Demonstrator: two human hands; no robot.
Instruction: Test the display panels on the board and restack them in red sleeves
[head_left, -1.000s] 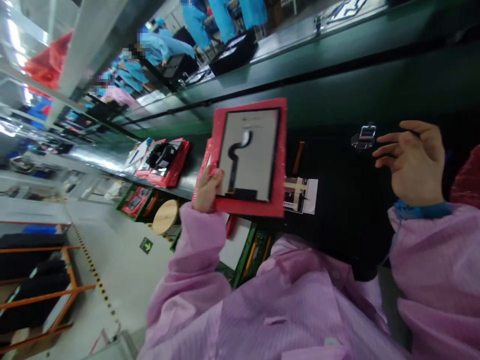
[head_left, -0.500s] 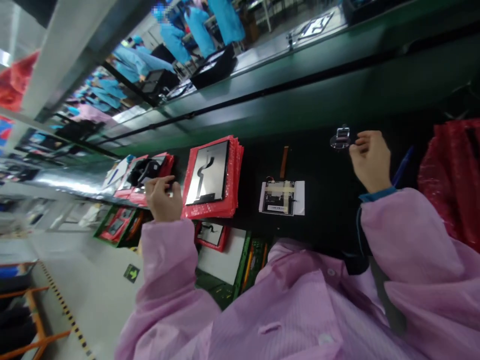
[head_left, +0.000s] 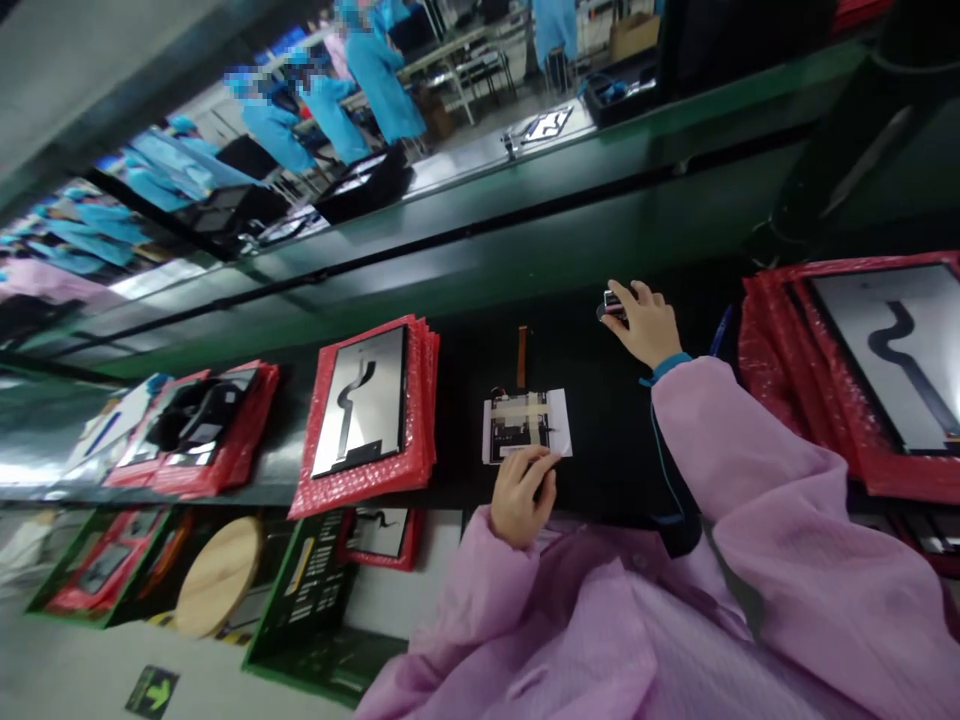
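The fingers of the left hand (head_left: 520, 498) are curling loosely, leaving a gap beside the thumb and visibly holding nothing; whether the fingertips are touching the taped board (head_left: 517, 422) I cannot tell. The board is lying on the desk (head_left: 600, 430) right at those fingertips, on their far side, its longer side running left to right; the left hand is clearly sitting nearer it. An orange-brown strip (head_left: 522, 355) is pointing away beyond it. Farther out and rightward, the right hand (head_left: 649, 328) is pinching a small shiny piece (head_left: 613, 303). A red-wrapped stack (head_left: 427, 410) is resting well leftward.
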